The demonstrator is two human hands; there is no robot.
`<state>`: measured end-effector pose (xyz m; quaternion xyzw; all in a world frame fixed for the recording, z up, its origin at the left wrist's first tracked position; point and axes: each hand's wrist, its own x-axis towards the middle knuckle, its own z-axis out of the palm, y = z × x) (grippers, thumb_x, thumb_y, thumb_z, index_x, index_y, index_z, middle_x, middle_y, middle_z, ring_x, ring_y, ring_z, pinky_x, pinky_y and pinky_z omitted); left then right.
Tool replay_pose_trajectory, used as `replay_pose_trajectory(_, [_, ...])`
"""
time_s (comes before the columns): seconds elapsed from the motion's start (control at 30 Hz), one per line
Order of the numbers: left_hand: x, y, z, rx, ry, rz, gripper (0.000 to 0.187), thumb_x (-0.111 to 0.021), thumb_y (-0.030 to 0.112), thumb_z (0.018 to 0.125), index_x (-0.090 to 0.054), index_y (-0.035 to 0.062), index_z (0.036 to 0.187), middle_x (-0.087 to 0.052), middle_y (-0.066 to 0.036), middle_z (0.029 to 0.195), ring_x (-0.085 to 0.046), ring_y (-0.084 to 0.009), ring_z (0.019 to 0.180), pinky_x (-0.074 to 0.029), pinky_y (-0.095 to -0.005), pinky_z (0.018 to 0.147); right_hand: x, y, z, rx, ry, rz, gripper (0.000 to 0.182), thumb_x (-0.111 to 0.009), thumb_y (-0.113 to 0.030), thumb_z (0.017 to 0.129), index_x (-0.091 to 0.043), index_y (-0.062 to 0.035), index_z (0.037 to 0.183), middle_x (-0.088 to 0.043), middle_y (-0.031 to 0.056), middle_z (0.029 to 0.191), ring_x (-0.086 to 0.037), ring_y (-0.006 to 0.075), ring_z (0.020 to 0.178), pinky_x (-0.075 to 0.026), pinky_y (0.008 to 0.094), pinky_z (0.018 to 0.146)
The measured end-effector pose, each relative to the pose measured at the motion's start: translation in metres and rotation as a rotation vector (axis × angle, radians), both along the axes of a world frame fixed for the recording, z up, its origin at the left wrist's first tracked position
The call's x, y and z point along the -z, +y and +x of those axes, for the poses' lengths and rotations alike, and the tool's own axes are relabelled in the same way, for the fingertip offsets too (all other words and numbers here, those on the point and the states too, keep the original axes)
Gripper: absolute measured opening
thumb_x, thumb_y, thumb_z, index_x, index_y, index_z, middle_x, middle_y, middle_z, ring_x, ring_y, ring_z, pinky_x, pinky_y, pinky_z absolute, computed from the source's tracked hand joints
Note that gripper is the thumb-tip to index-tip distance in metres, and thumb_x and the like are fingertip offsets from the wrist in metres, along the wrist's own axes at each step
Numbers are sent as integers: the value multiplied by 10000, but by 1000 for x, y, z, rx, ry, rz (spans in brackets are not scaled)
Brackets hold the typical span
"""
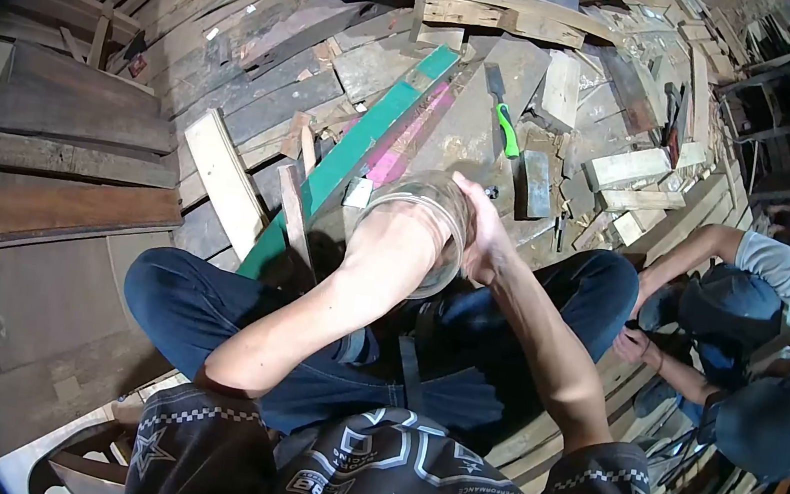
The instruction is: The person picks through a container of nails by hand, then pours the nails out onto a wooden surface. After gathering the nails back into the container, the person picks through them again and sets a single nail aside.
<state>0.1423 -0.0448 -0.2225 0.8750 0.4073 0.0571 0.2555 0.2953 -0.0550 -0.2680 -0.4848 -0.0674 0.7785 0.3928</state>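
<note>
A clear, round, wide-mouthed jar (pixel 459 246) is tilted above my crossed legs, its open end toward me. My left hand (pixel 410 227) reaches inside it up to the wrist, and the fingers are hidden. Around the jar's right side, my right hand (pixel 483 237) grips the wall from outside. Just beyond the jar lies a chisel-like tool (pixel 505 126) with a bright green handle and a dark flat blade. Right of that rests a grey rectangular block (pixel 534 185). A small white block (pixel 358 192) sits close to the jar's left side.
A long green-painted board (pixel 369 132) slants across the plank floor. Pale wood offcuts (pixel 628 169) lie to the right, and stacked timber (pixel 500 4) is at the far side. Two people in dark caps sit at the right, one in a white shirt (pixel 784 266).
</note>
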Motion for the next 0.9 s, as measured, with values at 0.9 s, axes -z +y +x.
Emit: replay_pose_trajectory(0.9, [-65, -32, -9, 117, 56, 181, 203, -577, 19, 776, -631, -49, 960, -626, -206, 929, -619, -366, 941, -520, -437, 818, 12, 2, 13, 100, 180, 121, 495, -496, -462, 954, -617, -48, 1197, -679, 127, 1116, -659, 245, 1004, -511, 400, 946])
